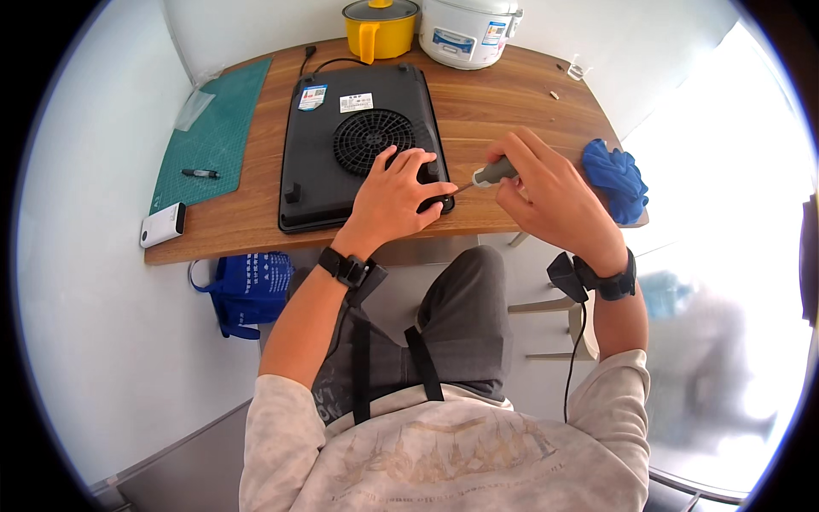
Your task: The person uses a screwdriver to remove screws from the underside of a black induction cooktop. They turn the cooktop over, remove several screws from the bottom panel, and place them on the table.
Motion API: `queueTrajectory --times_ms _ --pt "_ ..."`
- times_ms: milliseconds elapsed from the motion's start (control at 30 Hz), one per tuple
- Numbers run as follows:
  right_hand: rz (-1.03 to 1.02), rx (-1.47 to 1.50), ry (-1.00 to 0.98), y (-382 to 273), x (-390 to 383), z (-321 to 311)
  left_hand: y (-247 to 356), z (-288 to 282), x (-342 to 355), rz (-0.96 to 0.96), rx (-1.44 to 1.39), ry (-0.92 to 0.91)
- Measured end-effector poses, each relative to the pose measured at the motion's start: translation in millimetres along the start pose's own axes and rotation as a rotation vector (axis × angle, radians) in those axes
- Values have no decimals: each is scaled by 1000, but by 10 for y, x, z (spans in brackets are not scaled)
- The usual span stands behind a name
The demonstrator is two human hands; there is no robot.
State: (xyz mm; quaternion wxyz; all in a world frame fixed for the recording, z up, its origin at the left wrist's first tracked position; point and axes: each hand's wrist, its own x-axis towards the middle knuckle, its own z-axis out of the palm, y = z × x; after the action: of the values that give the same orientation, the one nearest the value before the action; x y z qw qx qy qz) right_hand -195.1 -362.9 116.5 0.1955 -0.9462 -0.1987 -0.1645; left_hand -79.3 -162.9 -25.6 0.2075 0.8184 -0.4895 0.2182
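Note:
A black induction cooker (316,162) lies upside down on the wooden table, its round fan grille (374,141) facing up. My left hand (391,198) rests on the cooker's near right part with fingers spread. Its thumb and one finger lie apart on either side of the near right corner. In my right hand (559,192) is a screwdriver (495,173) with a grey and white handle, held at a slant. The shaft points left and down to that same corner, close to my left fingertips. Whether the tip sits in a screw is too small to tell.
Behind the cooker stand a yellow pot (388,38) and a white rice cooker (467,34). A green cutting mat (226,128) with a pen (200,173) lies left, near a white power bank (162,225). A blue cloth (616,181) lies right; a blue bag (247,290) is below the table.

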Motion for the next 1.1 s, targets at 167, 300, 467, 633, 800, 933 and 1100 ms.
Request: queueTrajectory --times_ms 167,300,467,633,800,933,1100 --pt "-26 -53 -48 -29 4 -15 -6 -9 3 1 1 0" --pt "-76 -114 -63 -39 14 -26 -8 -6 -5 -1 7 -4" --pt "-7 -91 -98 4 19 -47 -2 2 4 -7 -3 -14" --pt "-113 -56 -63 10 64 -5 -22 4 -16 -9 13 -10" --pt "-8 84 -66 31 96 26 -10 13 -4 -12 0 -13" --pt "-52 78 -69 82 87 7 -4 22 -6 -13 8 -22" --pt "-114 52 -57 59 75 13 -24 25 -16 -8 8 -11"
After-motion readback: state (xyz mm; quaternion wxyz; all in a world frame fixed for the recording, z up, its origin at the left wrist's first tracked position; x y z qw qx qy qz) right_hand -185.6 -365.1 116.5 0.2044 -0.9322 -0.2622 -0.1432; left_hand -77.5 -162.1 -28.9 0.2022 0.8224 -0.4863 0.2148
